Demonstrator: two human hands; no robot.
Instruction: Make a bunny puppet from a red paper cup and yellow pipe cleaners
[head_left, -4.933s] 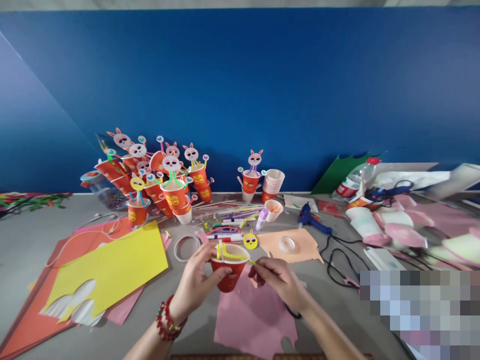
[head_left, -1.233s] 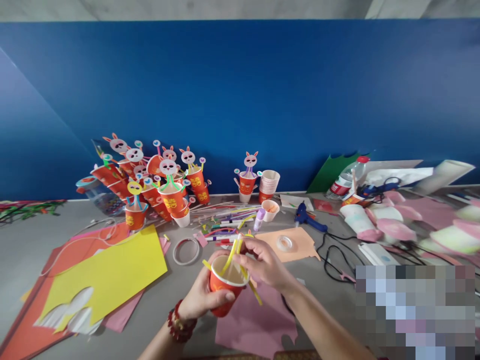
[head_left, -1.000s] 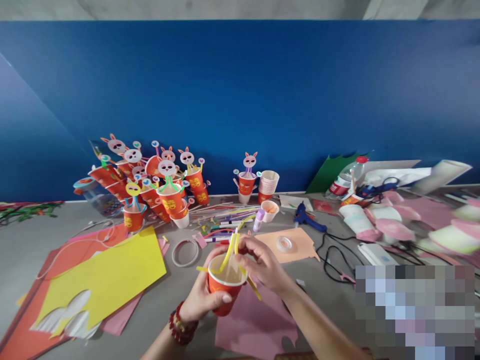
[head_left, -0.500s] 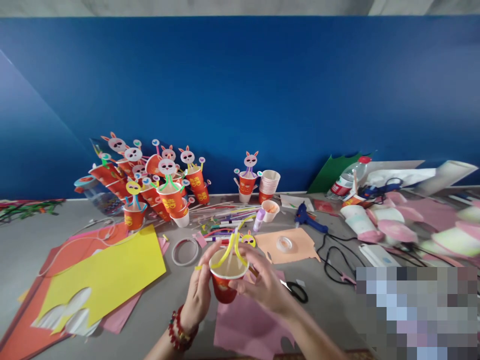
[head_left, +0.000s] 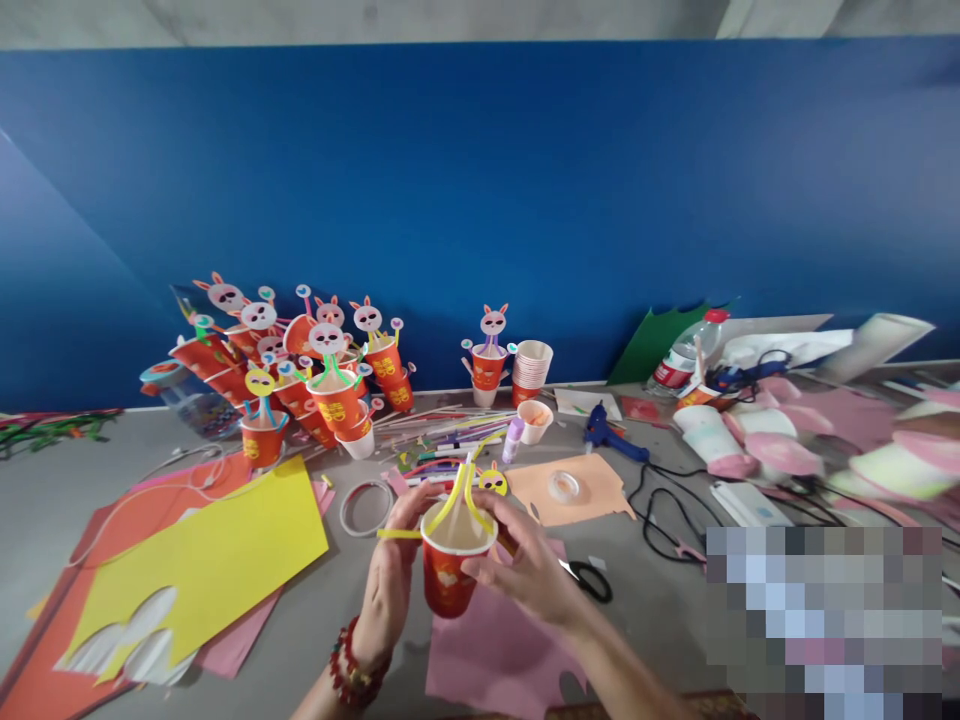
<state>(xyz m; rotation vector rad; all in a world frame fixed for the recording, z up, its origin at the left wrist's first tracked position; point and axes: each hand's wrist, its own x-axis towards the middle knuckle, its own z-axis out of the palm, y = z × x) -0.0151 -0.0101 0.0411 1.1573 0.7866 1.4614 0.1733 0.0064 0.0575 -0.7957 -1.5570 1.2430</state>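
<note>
A red paper cup (head_left: 445, 580) stands upright between both hands, above a pink paper sheet (head_left: 495, 655). Yellow pipe cleaners (head_left: 459, 495) rise from inside it, meet above the rim, and one end sticks out left. My left hand (head_left: 390, 585), with a red bead bracelet at the wrist, wraps the cup's left side. My right hand (head_left: 525, 565) curls round the right rim, fingers on the cup and the yellow stem. A small yellow bunny face (head_left: 493, 482) lies just behind the cup.
Finished bunny cups (head_left: 330, 390) crowd the back left, another one (head_left: 487, 362) beside stacked cups (head_left: 531, 368). Yellow paper (head_left: 202, 560) lies left. Scissors (head_left: 589, 580), a tape roll (head_left: 562, 487), a blue glue gun (head_left: 607, 432), black cables and pink cutouts (head_left: 787, 450) lie right.
My right hand came down from pinching the pipe cleaners above the cup to the cup's right rim. The cup now stands more upright, and the scissors came into sight.
</note>
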